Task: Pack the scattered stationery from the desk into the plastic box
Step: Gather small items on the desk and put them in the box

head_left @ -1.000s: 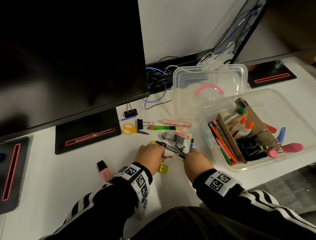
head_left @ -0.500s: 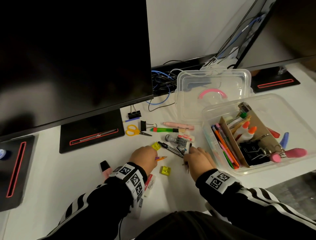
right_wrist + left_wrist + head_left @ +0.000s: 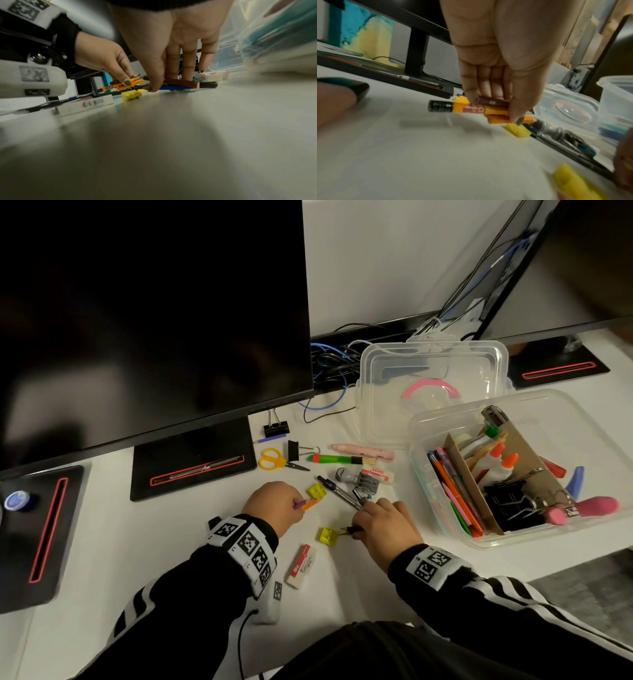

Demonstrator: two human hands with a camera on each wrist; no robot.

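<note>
the left hand [image 3: 274,506] is curled around a small bundle of short pencils [image 3: 481,109], thumb on one side and fingers on the other, just off the desk [image 3: 171,542]. the right hand [image 3: 382,523] presses down on a couple of short sticks, one brown [image 3: 181,82] and one blue [image 3: 173,87], with thumb and fingers closing on them against the desk; whether they are lifted yet is hard to tell from the low, blurred wrist view.

just beside the left fingers lies a yellow sharpener [image 3: 317,490], and a second yellow sharpener [image 3: 328,535] sits near the right thumb. a metal compass [image 3: 339,493] runs between the hands. an eraser [image 3: 301,566] lies nearer the body. further back are scissors [image 3: 277,460], binder clips [image 3: 275,428] and a green marker [image 3: 334,458].

the plastic box [image 3: 428,419] stands open to the right, already holding pens, glue bottles and clips; its lid [image 3: 431,354] lies behind it.

the pencil stubs look light, stiff and smooth, so they would likely roll or slip out of a loose bundle; gripping across their middles seems safest. the compass probably has a sharp point and a loose hinge, so take it by the legs near the hinge. the sharpeners are small and hard, best pinched by their flat sides.
</note>
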